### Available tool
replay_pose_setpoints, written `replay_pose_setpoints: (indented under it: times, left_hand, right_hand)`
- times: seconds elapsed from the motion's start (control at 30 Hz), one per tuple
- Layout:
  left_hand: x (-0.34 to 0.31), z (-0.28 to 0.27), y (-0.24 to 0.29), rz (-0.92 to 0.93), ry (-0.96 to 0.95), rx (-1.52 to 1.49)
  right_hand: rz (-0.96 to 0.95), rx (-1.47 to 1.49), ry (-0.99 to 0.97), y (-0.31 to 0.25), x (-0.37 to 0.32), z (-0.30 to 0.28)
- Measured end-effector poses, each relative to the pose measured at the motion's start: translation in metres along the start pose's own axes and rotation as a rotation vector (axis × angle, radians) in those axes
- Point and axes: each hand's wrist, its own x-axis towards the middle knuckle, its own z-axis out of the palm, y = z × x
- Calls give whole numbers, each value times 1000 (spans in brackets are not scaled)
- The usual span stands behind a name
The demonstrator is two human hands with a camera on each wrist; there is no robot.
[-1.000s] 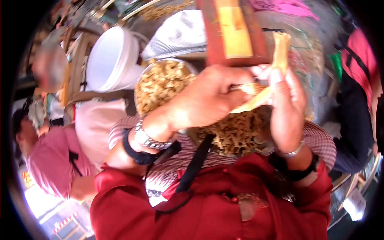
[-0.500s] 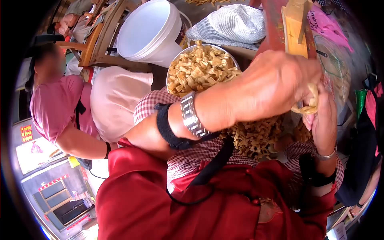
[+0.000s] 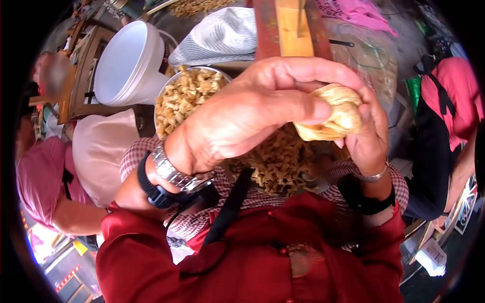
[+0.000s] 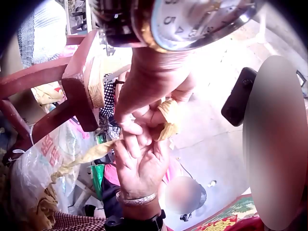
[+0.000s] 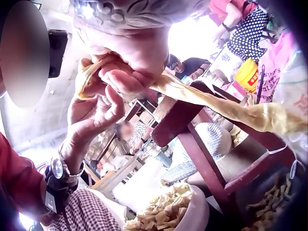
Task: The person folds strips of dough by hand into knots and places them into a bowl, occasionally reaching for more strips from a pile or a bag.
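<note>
Both hands meet on a pale yellow, pleated strip (image 3: pixel 333 113), which is looped into a soft bundle. My left hand (image 3: pixel 237 108), wearing a metal watch, pinches the loop, its thumb lying across the front. My right hand (image 3: pixel 371 139) holds the bundle's far side, its fingers partly hidden behind it. In the left wrist view, part of the loop (image 4: pixel 168 118) shows between the hands. A long tail of the strip (image 5: pixel 211 101) trails from the right hand in the right wrist view. Beneath the hands lies a heap of small brownish-yellow knots (image 3: pixel 280 161).
A round bowl (image 3: pixel 226 76) of similar pieces stands left of the hands, beside a white bucket (image 3: pixel 118 65). Ahead is a red wooden bench (image 3: pixel 265 35) with a yellow wooden piece (image 3: pixel 295 45) on it. A grey-white hat (image 3: pixel 222 38) lies near. People sit on both sides.
The strip stood upright from the right hand, then formed a narrow loop behind the left hand; now it is a thicker bundle facing the camera. The left wrist has turned, and the head view has shifted.
</note>
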Motion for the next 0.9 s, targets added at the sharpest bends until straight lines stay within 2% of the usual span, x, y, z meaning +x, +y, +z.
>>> replay_pose_setpoints:
  times: [0.23,0.4,0.5,0.6,0.73,0.77,0.87,0.9]
  left_hand:
    - [-1,3,2,-42,100,21]
    - [-2,3,2,-51,81,40]
    - [-2,1,1,15,108,328]
    - [-1,-14,3,241,18,1052]
    - [0,-13,-8,176,28,985]
    - [-1,-11,-12,187,87,1009]
    - [-1,-5,-6,-85,81,465]
    - [2,-4,-8,-15,122,519]
  right_hand:
    - [75,-102,12,-2,2,-1]
    - [-25,-197,-3,0,4,-5]
    - [110,-119,20,7,-1,-3]
    - [172,60,87,6,0,4]
    - [158,5,21,11,-2,1]
    - [145,-3,16,13,-1,2]
    - [128,-51,29,16,3,4]
    - [114,-55,44,17,5,8]
